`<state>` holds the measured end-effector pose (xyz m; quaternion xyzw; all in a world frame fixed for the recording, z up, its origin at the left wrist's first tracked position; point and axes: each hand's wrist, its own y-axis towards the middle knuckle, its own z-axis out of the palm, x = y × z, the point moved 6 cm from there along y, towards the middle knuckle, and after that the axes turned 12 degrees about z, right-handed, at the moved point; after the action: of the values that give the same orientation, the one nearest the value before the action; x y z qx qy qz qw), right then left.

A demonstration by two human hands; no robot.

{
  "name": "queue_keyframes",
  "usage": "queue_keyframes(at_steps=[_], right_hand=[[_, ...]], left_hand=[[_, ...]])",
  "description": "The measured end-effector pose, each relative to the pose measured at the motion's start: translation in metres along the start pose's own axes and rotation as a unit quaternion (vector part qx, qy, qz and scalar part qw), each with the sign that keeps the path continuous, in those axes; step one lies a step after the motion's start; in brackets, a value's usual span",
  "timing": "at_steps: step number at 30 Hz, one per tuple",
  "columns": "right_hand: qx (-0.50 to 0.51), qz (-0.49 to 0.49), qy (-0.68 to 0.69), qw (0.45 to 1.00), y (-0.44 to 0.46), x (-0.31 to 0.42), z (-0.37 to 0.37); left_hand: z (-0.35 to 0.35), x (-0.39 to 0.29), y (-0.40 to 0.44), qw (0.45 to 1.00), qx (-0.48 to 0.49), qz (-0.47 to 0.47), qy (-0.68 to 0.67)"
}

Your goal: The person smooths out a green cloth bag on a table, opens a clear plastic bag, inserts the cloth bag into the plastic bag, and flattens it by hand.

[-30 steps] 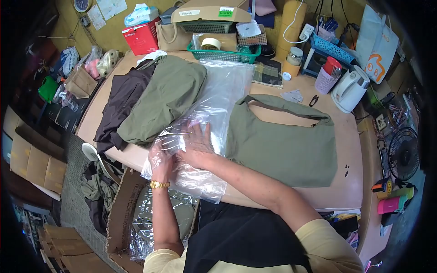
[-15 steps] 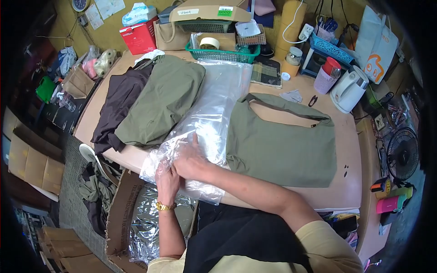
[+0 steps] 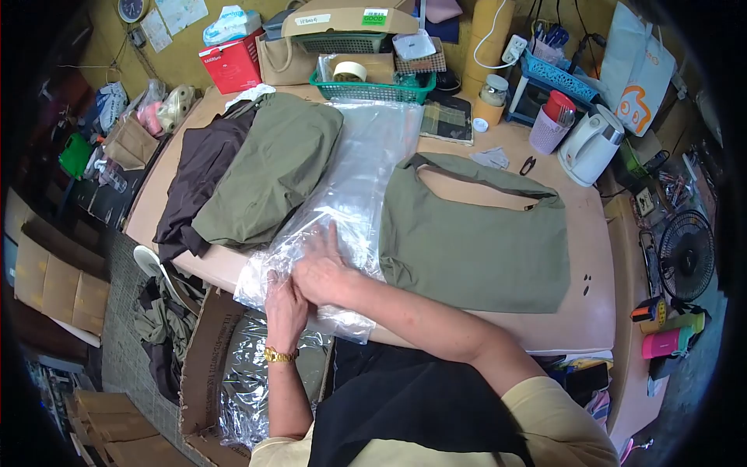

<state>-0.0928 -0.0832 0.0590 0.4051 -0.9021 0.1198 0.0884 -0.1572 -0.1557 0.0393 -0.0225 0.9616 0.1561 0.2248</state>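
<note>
A stack of long clear plastic bags (image 3: 366,156) lies down the middle of the table, its near end crumpled at the front edge. My left hand (image 3: 286,307), with a gold watch at the wrist, is closed on the near end of the plastic. Right beside it, my right hand (image 3: 323,272) rests at the plastic with its fingers stretched away from me; whether they are inside a bag or on top I cannot tell. To the right, a flat olive-green cloth bag (image 3: 478,249) with a wide strap lies spread out.
Folded olive cloth (image 3: 272,167) and dark brown cloth (image 3: 198,183) lie left of the plastic. Below the table edge stands a cardboard box (image 3: 204,373) holding plastic-wrapped items. Green baskets (image 3: 373,92) line the back; a white kettle (image 3: 591,148) stands at right.
The view has shifted slightly. My right hand's fingers have spread a little more against the plastic, while my left hand keeps its hold at the near end.
</note>
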Motion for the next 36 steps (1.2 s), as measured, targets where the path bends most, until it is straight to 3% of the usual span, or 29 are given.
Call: queue_keyframes(at_steps=[2, 9, 11, 15, 18, 22, 24, 26, 27, 28, 31, 32, 33, 34, 35, 36], right_hand=[[-0.041, 0.022, -0.081, 0.996, 0.002, -0.009, -0.005], [-0.013, 0.082, -0.067, 0.994, 0.008, -0.013, 0.007], [0.037, 0.093, -0.128, 0.987, 0.005, -0.013, -0.007], [0.165, 0.081, -0.150, 0.971, 0.004, -0.011, -0.017], [0.103, 0.151, -0.132, 0.974, 0.019, -0.016, -0.009], [0.034, 0.154, -0.108, 0.982, 0.018, -0.020, -0.011], [0.102, 0.014, -0.027, 0.994, 0.053, -0.023, 0.023], [0.072, 0.020, -0.042, 0.996, 0.063, -0.030, 0.022], [0.042, 0.029, -0.057, 0.997, 0.066, -0.032, 0.018], [0.044, 0.028, -0.054, 0.997, 0.064, -0.030, 0.014], [0.055, 0.059, -0.052, 0.995, 0.066, -0.027, 0.005], [0.045, 0.058, -0.071, 0.995, 0.075, -0.024, 0.011], [0.033, 0.057, -0.089, 0.994, 0.080, -0.023, 0.016], [0.033, 0.056, -0.088, 0.994, 0.063, -0.021, 0.006], [-0.023, 0.083, -0.020, 0.996, 0.031, -0.022, -0.022], [-0.077, 0.110, 0.047, 0.990, 0.009, -0.024, -0.039]], left_hand=[[0.000, 0.006, -0.002, 0.999, -0.044, -0.020, 0.023], [0.000, 0.003, -0.007, 0.997, -0.067, -0.030, 0.009], [-0.008, -0.012, -0.005, 0.998, -0.066, 0.015, 0.020], [-0.020, -0.025, -0.009, 0.999, -0.038, -0.018, -0.021], [-0.029, -0.030, -0.020, 0.998, -0.060, 0.023, 0.003], [-0.052, -0.044, -0.040, 0.996, -0.086, 0.018, -0.007], [-0.067, -0.043, -0.057, 0.993, -0.102, -0.011, -0.056], [-0.095, -0.050, -0.076, 0.986, -0.123, -0.042, -0.108], [-0.104, -0.041, -0.095, 0.937, -0.149, -0.134, -0.285], [-0.129, -0.045, -0.109, 0.968, -0.133, -0.080, -0.197], [-0.182, -0.019, -0.177, 0.903, -0.254, -0.134, -0.320], [-0.203, 0.015, -0.226, 0.927, -0.305, -0.178, -0.127], [-0.226, 0.004, -0.235, 0.883, -0.341, -0.204, -0.249], [-0.263, 0.027, -0.272, 0.900, -0.352, -0.193, -0.170], [-0.303, 0.045, -0.330, 0.860, -0.469, -0.160, -0.122], [-0.330, -0.006, -0.332, 0.719, -0.633, -0.227, -0.178]])
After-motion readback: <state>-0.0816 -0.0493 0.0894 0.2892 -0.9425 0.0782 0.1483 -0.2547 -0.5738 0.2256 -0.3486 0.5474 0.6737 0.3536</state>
